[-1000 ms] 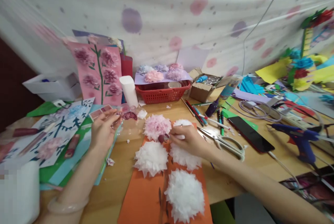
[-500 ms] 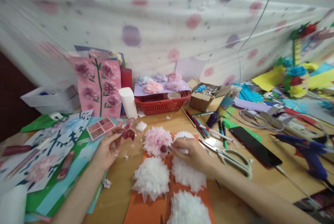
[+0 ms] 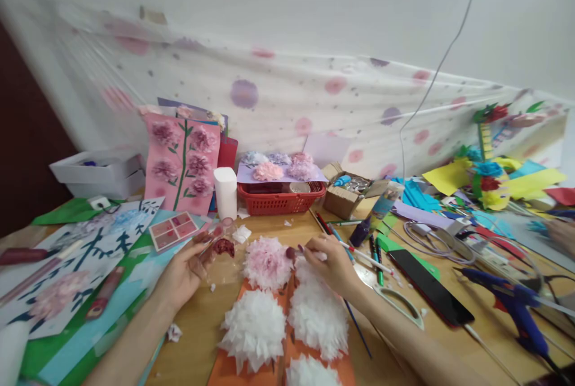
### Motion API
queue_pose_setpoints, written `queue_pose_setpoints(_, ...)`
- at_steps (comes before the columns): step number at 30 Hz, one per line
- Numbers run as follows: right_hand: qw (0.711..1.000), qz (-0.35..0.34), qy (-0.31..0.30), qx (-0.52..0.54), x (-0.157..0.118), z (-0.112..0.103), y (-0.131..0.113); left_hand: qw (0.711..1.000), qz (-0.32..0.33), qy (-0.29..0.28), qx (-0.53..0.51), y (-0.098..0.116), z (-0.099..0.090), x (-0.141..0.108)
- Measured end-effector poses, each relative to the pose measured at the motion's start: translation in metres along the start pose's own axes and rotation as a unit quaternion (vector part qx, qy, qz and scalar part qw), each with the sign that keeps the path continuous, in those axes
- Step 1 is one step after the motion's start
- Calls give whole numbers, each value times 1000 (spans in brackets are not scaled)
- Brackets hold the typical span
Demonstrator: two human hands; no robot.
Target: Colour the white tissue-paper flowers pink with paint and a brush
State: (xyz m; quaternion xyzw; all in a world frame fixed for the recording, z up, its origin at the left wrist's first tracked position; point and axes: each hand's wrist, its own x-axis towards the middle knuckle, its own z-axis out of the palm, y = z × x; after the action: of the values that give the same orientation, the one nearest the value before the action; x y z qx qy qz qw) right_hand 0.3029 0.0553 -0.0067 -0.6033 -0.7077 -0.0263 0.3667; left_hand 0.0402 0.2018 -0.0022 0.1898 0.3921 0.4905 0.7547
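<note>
My left hand (image 3: 186, 269) is closed round a small clear container with dark red powder (image 3: 223, 247), left of the flowers. Between the fingers of my right hand (image 3: 326, 260) is a small brush with a round dark tip (image 3: 290, 252), at the right edge of a pink-tinted tissue flower (image 3: 268, 262). That flower sits at the top of an orange sheet (image 3: 224, 370). Below and beside it are white tissue flowers (image 3: 254, 327), one partly hidden by my right hand.
Scissors (image 3: 399, 302), pens (image 3: 380, 260), a phone (image 3: 431, 287) and a blue glue gun (image 3: 516, 305) lie right. Behind stand a red basket (image 3: 281, 201) and white bottle (image 3: 225, 193). An eyeshadow palette (image 3: 174, 230) lies left. Another person's hand (image 3: 562, 235) is at far right.
My right hand and the brush have drawn back slightly from the pink flower, whose edge they overlapped. The view has tilted up, and another person's hand has appeared at far right.
</note>
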Motion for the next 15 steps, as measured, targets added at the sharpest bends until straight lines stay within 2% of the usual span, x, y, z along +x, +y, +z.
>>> queue_pose_setpoints(4, 1000, 9, -16, -9, -1, -1, 6, 1000, -4, -4, -7, 0, 1, 2)
queue_pose_setpoints(7, 998, 56, 15, -23, 1, -1, 11, 1000, -5, -4, -14, 0, 2, 3)
queue_pose_setpoints(10, 998, 65, -14, -9, 4, 1, 14, 1000, -8, -1, -18, 0, 2, 3)
queue_pose_setpoints(13, 993, 116, 9, -10, 8, 3, 16, 1000, -11, 2, -19, 0, 0, 5)
queue_pose_setpoints(15, 992, 124, -8, -1, 13, 2, 18, 1000, -14, 2, -18, 0, -1, 6)
